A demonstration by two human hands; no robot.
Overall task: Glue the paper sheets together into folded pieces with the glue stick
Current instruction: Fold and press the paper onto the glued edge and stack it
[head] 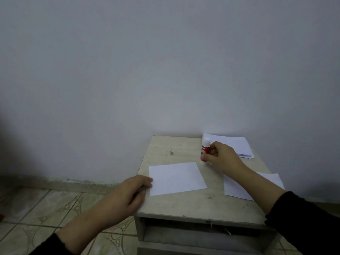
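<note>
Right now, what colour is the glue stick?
Red body with a white cap, seen in the head view: glue stick.

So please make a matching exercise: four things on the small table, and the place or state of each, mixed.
Things
1. glue stick
2. paper stack
3. middle sheet
4. right sheet

Places or states
A. partly under the right forearm
B. at the far corner
C. upright, held by the right hand
D. touched by the left hand

Pairs: 1-C, 2-B, 3-D, 4-A
</note>
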